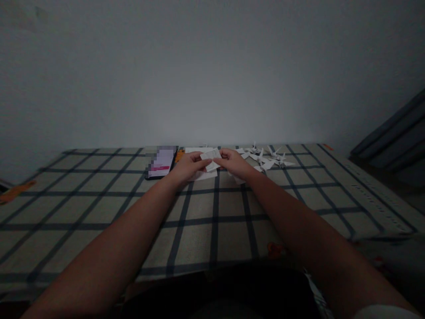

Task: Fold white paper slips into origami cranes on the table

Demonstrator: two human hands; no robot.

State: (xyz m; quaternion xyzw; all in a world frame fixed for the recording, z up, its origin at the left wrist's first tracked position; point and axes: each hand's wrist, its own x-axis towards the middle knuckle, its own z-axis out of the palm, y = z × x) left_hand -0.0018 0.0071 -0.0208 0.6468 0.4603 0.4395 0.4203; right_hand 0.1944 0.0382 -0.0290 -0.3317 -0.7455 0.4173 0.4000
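A small piece of white folded paper point(211, 156) is held up between both my hands, just above the tablecloth. My left hand point(190, 166) pinches its left side, thumb on top. My right hand point(234, 163) grips the right side, its thumb pressed on the paper. Beneath and beside my left hand lies a white paper sheet point(206, 176). Several white origami cranes point(262, 158) are clustered just right of my right hand. The fingers under the paper are partly hidden.
A tablet or large phone point(162, 163) with a lit, partly blurred screen lies left of my hands. The checked tablecloth point(199, 208) covers the table up to a grey wall point(212, 79). Dark striped fabric point(398, 137) rises at the far right.
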